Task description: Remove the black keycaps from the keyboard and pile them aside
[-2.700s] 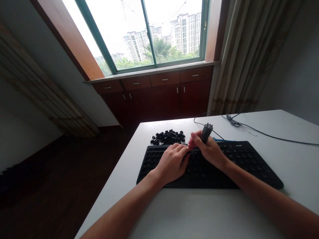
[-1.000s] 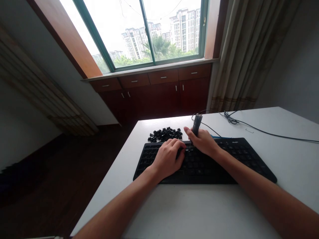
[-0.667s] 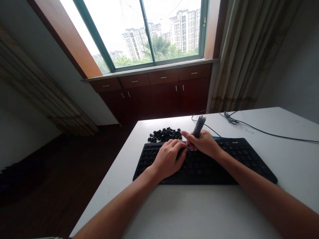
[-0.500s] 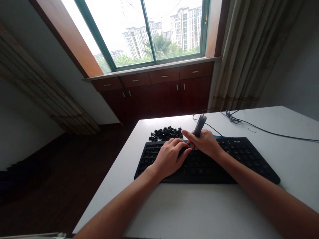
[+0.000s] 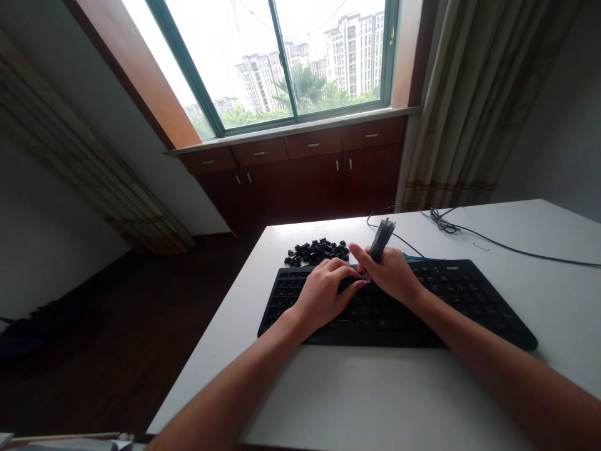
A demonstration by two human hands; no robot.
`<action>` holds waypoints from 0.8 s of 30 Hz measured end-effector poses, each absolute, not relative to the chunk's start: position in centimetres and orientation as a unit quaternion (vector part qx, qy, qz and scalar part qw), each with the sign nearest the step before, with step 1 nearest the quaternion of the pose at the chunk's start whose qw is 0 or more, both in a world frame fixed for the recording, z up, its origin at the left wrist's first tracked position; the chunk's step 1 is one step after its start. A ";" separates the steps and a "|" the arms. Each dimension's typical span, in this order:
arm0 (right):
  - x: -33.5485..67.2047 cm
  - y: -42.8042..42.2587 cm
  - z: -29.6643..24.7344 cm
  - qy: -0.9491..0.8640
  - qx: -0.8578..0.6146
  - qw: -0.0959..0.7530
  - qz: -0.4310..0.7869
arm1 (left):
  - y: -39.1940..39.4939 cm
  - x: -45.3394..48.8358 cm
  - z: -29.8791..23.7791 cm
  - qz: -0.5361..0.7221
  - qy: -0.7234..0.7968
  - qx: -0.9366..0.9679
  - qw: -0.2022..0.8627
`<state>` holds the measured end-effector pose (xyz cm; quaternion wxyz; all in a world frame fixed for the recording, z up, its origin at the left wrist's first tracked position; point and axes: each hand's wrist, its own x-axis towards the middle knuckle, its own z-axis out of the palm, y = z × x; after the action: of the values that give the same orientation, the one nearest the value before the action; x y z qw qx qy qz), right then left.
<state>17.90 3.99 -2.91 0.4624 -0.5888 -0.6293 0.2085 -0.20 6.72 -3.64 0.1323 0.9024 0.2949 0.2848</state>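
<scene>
A black keyboard (image 5: 375,335) lies on the white table, its left section showing bare key sockets. My right hand (image 5: 392,269) grips a dark grey stick-like tool (image 5: 381,241), held upright with small prongs at its upper end. The tool's lower end is hidden by my fingers, over the middle upper keys. Resting on the keyboard from the left, my left hand (image 5: 323,291) has its thumb and index finger pinched close to the lower end of the tool. What they pinch is too small and hidden to make out. Loose black keycaps (image 5: 317,252) are heaped behind the keyboard's left part.
A thin blue item (image 5: 417,257) shows behind the keyboard. A bundled black cable (image 5: 444,222) runs across the back right of the table (image 5: 375,388), near a small bent wire (image 5: 481,246). Beyond the table stand wooden cabinets (image 5: 300,181) under a window.
The view has shifted slightly, moving everything a little to the right. The tool tilts slightly differently in my right hand; both hands stay at the same spot on the keyboard.
</scene>
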 end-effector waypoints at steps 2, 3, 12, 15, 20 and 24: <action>17.9 4.0 -2.9 -0.634 -0.583 0.464 0.208 | 6.7 -0.2 -3.6 0.291 0.293 0.902 0.129; 17.9 4.0 -2.9 -0.637 -0.577 0.464 0.213 | 6.6 -0.2 -3.6 0.293 0.292 0.901 0.129; 18.5 4.1 -3.0 -0.660 -0.518 0.462 0.288 | 6.4 -0.1 -3.4 0.309 0.289 0.891 0.165; 18.8 4.1 -3.0 -0.670 -0.497 0.459 0.305 | 6.5 -0.4 -3.1 0.306 0.289 0.885 0.200; 19.0 4.1 -3.0 -0.677 -0.487 0.459 0.306 | 6.4 -0.4 -2.9 0.308 0.301 0.882 0.192; 18.7 4.1 -3.1 -0.659 -0.510 0.472 0.289 | 6.4 -0.3 -3.0 0.307 0.292 0.887 0.181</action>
<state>18.74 4.06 -3.08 0.4718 -0.5099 -0.6587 0.2888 -0.31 6.38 -3.04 0.1813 0.8874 0.2919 0.3073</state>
